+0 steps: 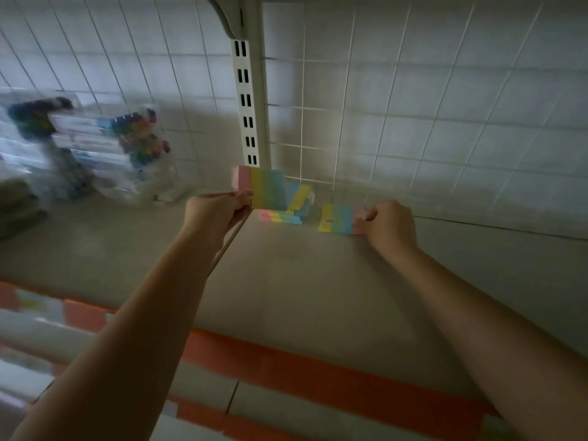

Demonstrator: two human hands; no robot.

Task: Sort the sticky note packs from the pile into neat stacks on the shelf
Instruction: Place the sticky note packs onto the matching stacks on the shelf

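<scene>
My left hand [216, 207] pinches the lower edge of a pastel striped sticky note pack [262, 187] and holds it upright above the shelf [286, 268]. Behind and to its right lies a small pile of the same packs [294, 205], one tilted on top of flat ones. Further right, my right hand [389, 222] grips the pink end of a second pack [337, 218], which stands on its edge on the shelf near the back wire grid.
A white slotted upright post [246, 106] rises behind the pile, with a wire grid [381, 122] along the back. Clear bags of coloured markers and boxes [105, 148] lean at the left. An orange price strip [318, 374] runs along the shelf's front edge.
</scene>
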